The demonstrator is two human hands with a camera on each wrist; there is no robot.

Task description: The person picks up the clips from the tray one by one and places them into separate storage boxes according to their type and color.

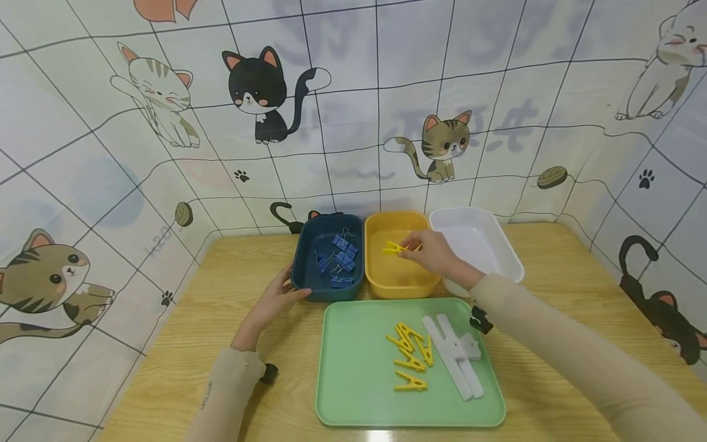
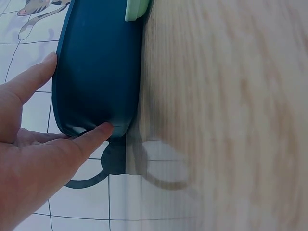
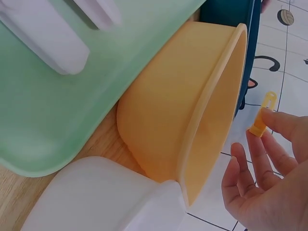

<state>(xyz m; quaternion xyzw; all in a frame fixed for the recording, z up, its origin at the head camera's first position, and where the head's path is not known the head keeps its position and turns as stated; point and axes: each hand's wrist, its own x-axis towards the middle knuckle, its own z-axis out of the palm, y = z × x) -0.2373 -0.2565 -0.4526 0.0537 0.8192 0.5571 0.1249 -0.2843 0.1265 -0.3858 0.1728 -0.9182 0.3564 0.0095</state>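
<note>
Above the yellow bin [image 1: 381, 270], my right hand [image 1: 433, 252] pinches a yellow clothespin [image 1: 393, 248] between thumb and fingers. The right wrist view shows the same clothespin [image 3: 263, 113] at the fingertips, with the other fingers loosely bent. My left hand [image 1: 273, 301] rests against the left front corner of the dark blue bin [image 1: 301, 270], its fingers fairly straight on the outer wall and rim. Blue binder clips [image 1: 345, 255] lie inside that bin. On the green tray [image 1: 353, 368] are several yellow clothespins [image 1: 410, 382] and white long-armed plastic pieces [image 1: 455, 356].
A white bin [image 1: 475, 236] stands right of the yellow one, all three in a row by the cat-patterned backdrop [image 1: 353, 123]. The tray lies in front of them on the wooden table [image 1: 232, 258]. My right forearm [image 1: 563, 344] reaches over the tray's right side.
</note>
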